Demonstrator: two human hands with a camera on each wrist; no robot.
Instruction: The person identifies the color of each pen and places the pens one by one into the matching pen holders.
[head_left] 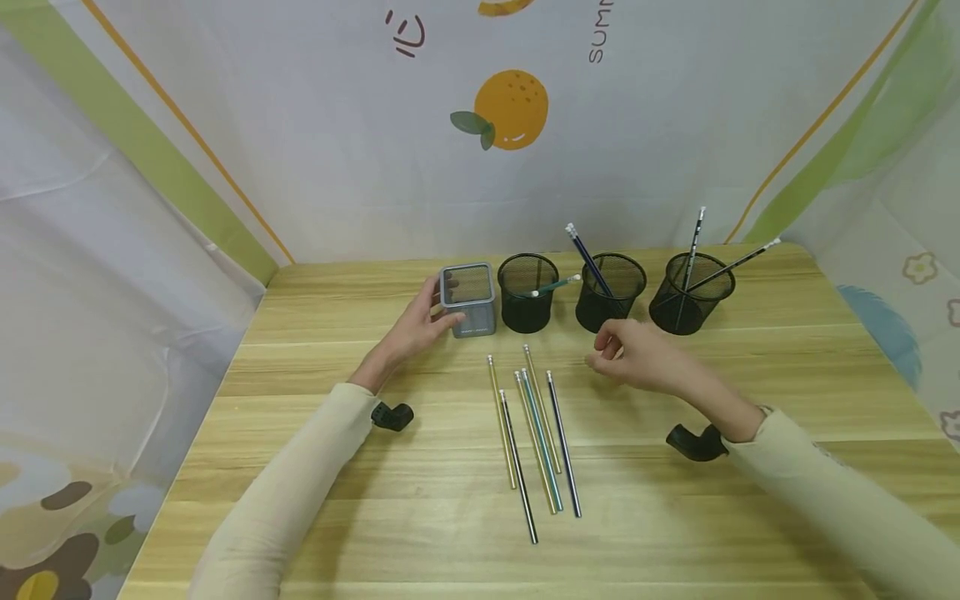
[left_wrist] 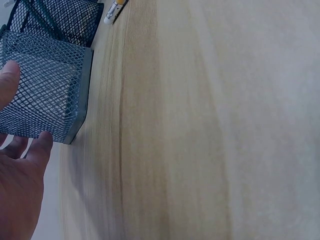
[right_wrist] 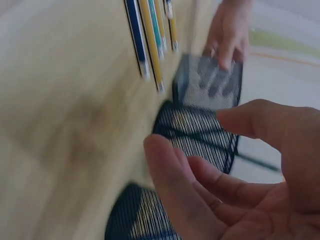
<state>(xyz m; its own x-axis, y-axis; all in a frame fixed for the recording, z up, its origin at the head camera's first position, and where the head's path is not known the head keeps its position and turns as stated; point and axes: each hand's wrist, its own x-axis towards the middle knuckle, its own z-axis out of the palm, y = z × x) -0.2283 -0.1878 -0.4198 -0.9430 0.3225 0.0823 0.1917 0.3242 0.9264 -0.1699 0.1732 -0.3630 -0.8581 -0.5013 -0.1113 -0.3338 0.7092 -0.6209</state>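
Head view: four containers stand in a row on the counter. The left hand grips the grey square holder, thumb and fingers on its walls. Beside it, the left black cup contains a slanting teal pencil; the middle black cup contains dark blue pencilling, exact count unclear; the right black cup contains two patterned pencils. Six loose pencils lie in front of the row. The right hand hovers near the middle cup, fingers loosely curled.

Left wrist view: the grey holder's mesh appears close up, with the thumb against one wall; the right hand lies outside this view.

Right wrist view: the gap between right thumb and fingers, indistinct from above, is plainly visible, with nothing held. The teal pencil shows through its cup's mesh.
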